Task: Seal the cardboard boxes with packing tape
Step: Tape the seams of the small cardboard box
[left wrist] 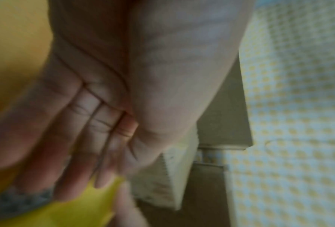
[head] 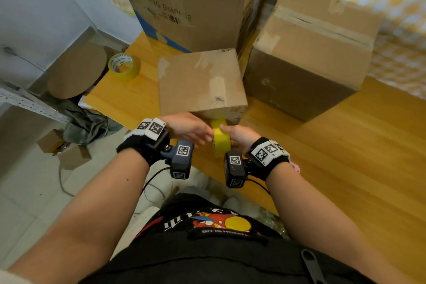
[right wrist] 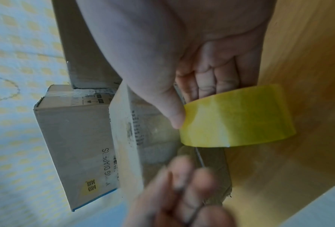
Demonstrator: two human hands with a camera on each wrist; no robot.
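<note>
A small closed cardboard box (head: 200, 83) lies on the wooden table (head: 345, 157), its near side facing me. Just in front of that side my right hand (head: 238, 136) grips a yellow roll of packing tape (head: 221, 139). In the right wrist view the thumb presses the roll's (right wrist: 238, 116) outer face and the fingers (right wrist: 217, 79) hook through its core. My left hand (head: 196, 132) reaches in from the left with straight fingers (left wrist: 89, 138) whose tips touch the roll (left wrist: 81, 207). That view is blurred. Whether a loose end of tape is pulled out is hidden.
A second yellow tape roll (head: 124, 65) lies at the table's left edge. A tall diaper box (head: 191, 2) stands behind the small one, and a large brown box (head: 311, 53) to its right. Cardboard scraps and cloth (head: 76, 122) lie on the floor at left.
</note>
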